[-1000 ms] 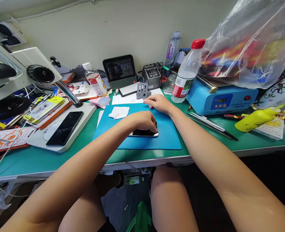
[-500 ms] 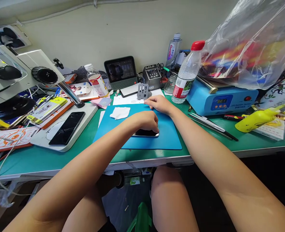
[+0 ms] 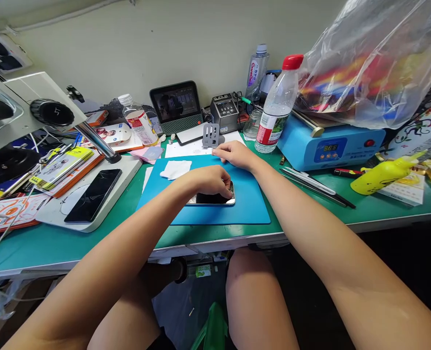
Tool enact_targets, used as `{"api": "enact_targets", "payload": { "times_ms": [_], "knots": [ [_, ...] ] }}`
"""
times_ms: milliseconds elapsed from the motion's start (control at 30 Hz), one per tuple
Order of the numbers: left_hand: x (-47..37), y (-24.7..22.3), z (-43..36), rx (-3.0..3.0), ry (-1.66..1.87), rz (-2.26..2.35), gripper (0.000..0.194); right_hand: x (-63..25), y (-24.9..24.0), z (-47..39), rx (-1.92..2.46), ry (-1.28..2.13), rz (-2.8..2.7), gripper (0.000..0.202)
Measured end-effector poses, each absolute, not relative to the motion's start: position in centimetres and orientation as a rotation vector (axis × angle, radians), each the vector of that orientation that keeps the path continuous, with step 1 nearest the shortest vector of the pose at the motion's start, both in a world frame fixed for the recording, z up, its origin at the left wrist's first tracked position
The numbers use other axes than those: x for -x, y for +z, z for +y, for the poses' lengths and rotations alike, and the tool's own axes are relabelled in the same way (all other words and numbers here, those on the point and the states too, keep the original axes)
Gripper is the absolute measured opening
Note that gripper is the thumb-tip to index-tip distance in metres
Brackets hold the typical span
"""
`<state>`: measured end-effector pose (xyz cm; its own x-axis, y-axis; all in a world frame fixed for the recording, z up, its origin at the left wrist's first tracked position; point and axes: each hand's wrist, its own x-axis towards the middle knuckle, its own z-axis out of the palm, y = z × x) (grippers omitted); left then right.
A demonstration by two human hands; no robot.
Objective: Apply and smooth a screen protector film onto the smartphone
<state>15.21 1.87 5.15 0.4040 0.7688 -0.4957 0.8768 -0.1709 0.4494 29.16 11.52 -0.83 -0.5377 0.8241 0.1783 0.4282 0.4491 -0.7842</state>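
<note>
A phone lies on the blue mat, its long side towards me. My left hand is over the phone's right end. Its fingers are curled together with the tips down at the screen side. Whether a small item sits between them is hidden. My right hand rests at the mat's back edge, fingers stretched to the left, beside a grey slotted stand. Nothing shows in it. A crumpled white cloth or tissue lies on the mat's back left part.
At left, a microscope stand's white base carries another dark phone. Behind stand a small screen device and a red-capped bottle. To the right are tweezers-like tools, a blue machine and a yellow squeeze bottle.
The whole view has shifted slightly left. My left fingers have drawn together a little, and more of the phone's right end shows. My right hand stays at the mat's back edge.
</note>
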Motion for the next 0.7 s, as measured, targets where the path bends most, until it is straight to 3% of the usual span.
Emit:
{"api": "enact_targets", "payload": {
  "times_ms": [700],
  "knots": [
    [-15.59,5.76,1.34,-1.994,-0.219,1.441,0.016,-29.23,-0.92,11.69,1.034,0.959,-2.139,0.040]
  ]
}}
